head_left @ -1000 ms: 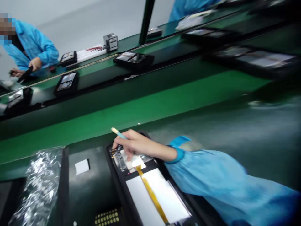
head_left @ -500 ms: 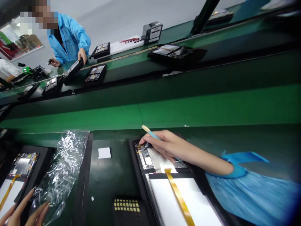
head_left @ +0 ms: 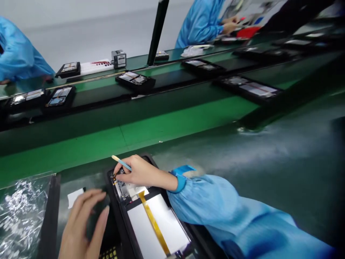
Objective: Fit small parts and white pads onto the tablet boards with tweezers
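Note:
My right hand point(head_left: 141, 172) holds a thin light-blue stick with a cream end point(head_left: 121, 162), tucked between its fingers. Its fingertips touch the upper left corner of an opened tablet point(head_left: 159, 225), on the circuit board. Across the tablet's white panels runs a gold ribbon cable point(head_left: 154, 222); the tablet lies in a black tray point(head_left: 149, 160). Left of the tray, my left hand point(head_left: 84, 223) hovers with fingers curved and apart, nothing visible between them. Just behind its fingers is a small white paper square point(head_left: 74, 197). A black piece with gold squares point(head_left: 110, 253) is partly hidden below.
A clear plastic bag with small bits point(head_left: 23, 216) lies at the left by a black strip point(head_left: 48, 216). Opposite, several opened tablets in trays point(head_left: 136, 80) line a bench with a dark post point(head_left: 157, 34). Two people in blue smocks point(head_left: 201, 25) are there.
The view has swung to the right. My left hand has moved from beside the plastic bag to near the tablet's tray. My right hand stays at the tablet's upper left corner.

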Demonstrator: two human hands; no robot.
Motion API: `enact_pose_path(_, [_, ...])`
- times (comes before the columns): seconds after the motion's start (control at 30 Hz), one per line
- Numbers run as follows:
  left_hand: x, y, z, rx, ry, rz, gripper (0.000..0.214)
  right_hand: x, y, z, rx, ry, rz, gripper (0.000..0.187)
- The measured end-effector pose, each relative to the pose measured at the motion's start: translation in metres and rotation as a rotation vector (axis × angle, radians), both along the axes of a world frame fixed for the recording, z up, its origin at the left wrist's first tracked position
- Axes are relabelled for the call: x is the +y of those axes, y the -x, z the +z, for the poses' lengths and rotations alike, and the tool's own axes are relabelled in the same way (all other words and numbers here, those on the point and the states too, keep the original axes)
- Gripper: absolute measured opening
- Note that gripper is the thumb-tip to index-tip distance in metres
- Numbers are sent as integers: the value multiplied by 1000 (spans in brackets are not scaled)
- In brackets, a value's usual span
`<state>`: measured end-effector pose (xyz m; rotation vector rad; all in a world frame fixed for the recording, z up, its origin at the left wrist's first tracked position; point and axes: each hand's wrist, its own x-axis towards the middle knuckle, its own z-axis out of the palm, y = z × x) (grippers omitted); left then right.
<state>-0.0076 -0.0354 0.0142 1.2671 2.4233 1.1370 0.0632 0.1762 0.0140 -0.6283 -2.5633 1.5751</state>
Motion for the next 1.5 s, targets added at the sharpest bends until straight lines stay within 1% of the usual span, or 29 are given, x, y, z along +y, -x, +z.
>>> enact_pose_path(0.07, [28, 14, -9, -192, 37, 12, 28, -4, 0, 1, 6, -52, -11, 9])
enact_pose_path(0.13, [49, 29, -19, -305, 16, 7, 33, -7, 0, 0, 23, -84, -16, 10])
enact_pose_path(0.23, [62, 43, -30, -359, 1, -7, 38, -9, 1, -3, 35, -112, -23, 11])
enact_pose_path(0.3, [63, 44, -32, -384, 16, -16, 39, -9, 2, -5, 27, -130, -24, 11])
enact_pose_path(0.47, [59, 41, -31, -411, 60, -11, 42, -10, 3, -4, -13, -144, -43, 10])
enact_pose_path(0.77, [63, 39, -35, -403, 64, 11, 41, -8, 7, 1, -87, -145, -46, 12])
enact_pose_path(1.0, [65, 38, -36, -407, 76, 41, 43, -6, 10, 3, -123, -98, -46, 10])
enact_pose_path(1.2, [66, 38, -34, -405, 79, 47, 44, -1, 9, 3, -112, 20, -9, 7])
enact_pose_path(1.37, [67, 38, -30, -387, 64, 51, 44, -1, 9, 4, -99, 31, -17, 10])
enact_pose_path(1.5, [67, 38, -29, -384, 69, 34, 44, -2, 9, 4, -89, 4, -20, 11])
